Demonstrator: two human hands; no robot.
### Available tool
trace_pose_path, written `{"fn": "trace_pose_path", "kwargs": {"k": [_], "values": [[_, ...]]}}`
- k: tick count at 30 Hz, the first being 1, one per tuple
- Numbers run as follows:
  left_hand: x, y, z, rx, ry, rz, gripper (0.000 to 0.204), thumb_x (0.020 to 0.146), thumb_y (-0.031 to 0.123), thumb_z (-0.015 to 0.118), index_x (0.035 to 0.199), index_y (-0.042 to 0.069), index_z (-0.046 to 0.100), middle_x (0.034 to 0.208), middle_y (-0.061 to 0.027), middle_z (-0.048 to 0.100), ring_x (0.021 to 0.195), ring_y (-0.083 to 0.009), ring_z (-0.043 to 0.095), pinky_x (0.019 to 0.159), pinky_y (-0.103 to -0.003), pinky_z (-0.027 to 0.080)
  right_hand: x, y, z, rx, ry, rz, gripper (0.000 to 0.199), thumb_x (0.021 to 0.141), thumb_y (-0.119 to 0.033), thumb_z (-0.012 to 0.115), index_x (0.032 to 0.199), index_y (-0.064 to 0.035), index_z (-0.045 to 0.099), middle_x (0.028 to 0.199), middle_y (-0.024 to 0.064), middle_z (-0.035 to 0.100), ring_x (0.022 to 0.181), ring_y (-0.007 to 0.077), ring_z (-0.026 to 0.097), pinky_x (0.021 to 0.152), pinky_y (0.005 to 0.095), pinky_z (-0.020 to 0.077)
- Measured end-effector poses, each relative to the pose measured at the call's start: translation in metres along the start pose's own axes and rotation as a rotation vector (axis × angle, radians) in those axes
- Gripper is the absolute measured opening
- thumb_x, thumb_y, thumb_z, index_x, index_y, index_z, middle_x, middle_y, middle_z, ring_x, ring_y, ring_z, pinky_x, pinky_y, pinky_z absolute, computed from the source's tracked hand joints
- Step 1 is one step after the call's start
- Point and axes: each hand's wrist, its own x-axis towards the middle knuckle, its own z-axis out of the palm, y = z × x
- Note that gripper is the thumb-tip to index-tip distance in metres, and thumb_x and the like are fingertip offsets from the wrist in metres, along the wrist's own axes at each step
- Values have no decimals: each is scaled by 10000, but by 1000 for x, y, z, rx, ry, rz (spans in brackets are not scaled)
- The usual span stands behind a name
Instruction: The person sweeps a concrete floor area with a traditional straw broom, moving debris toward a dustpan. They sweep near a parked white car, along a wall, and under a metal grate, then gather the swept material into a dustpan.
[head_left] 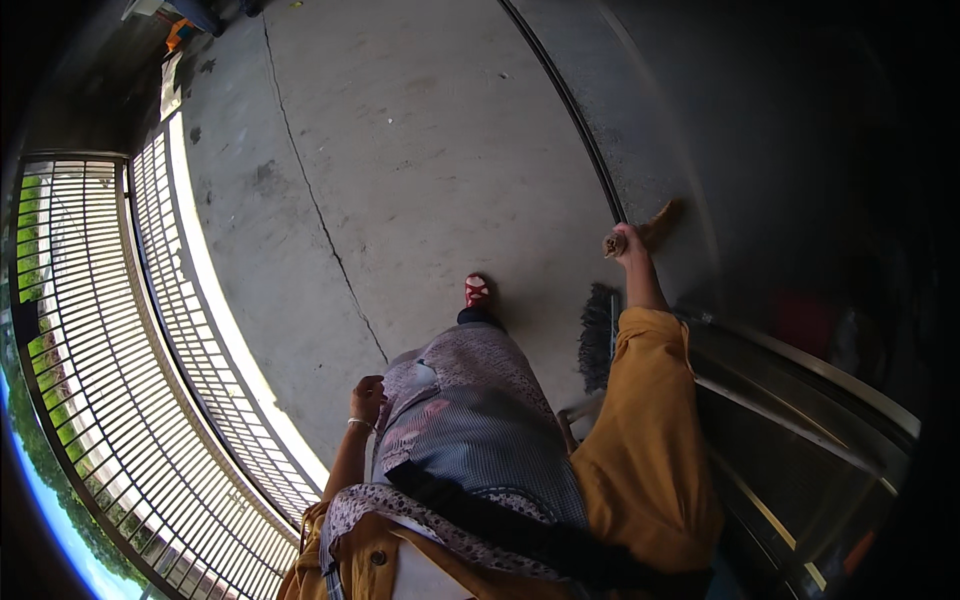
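My right hand [628,245] is closed around a short brown, rough-ended bundle [662,220]; one end pokes out at the near side of my fingers and the other reaches out to the right. Its exact kind is too dim to make out. A broom head with dark grey bristles [598,335] is just below that hand, beside my mustard sleeve. My left hand [368,399] hangs by my patterned skirt, a bracelet on its wrist. Its fingers are curled in, with nothing visible in them.
A barred metal railing [95,300] curves along the left, with greenery beyond it. Cracked grey concrete floor [400,150] spreads ahead, bounded on the right by a dark rail [565,95]. A metal-framed structure [800,430] stands at lower right. My red shoe [477,290] points forward.
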Motion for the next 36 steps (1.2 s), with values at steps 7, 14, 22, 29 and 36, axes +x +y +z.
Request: {"fn": "trace_pose_path", "kwargs": {"k": [7,14,22,29,36], "values": [[-5,4,2,-5,108,-50,176,800,102,515,939,35,599,696,-70,585,568,-130,572,486,-258,475,98,71,87,-723,272,-130,159,610,-132,602,631,-64,460,649,41,497,487,180,509,433,312,422],[-12,-8,-9,-34,244,-63,170,800,106,514,926,35,604,662,-69,592,524,-128,561,467,-256,458,-21,138,271,-1447,-91,-138,891,568,-155,623,1303,39,157,1091,261,502,1004,349,518,846,335,443],[31,-29,-57,-10,249,-44,172,804,129,511,912,31,603,695,-88,613,548,-149,596,490,-267,479,-98,218,361,-1333,-695,138,891,573,-7,609,1350,-8,172,639,128,574,491,203,557,465,317,486],[82,-6,-118,-137,286,9,169,809,117,501,914,28,600,665,-80,608,546,-144,591,503,-265,475,-141,196,404,-1198,-606,161,843,603,26,595,1349,-35,209,618,99,549,400,158,507,362,302,421],[78,-33,-149,-275,352,-44,168,804,109,504,905,11,595,649,-80,595,521,-133,564,494,-263,465,-47,214,490,-1183,-361,13,869,592,43,578,1348,-10,152,638,121,531,433,203,524,369,335,423]]}}
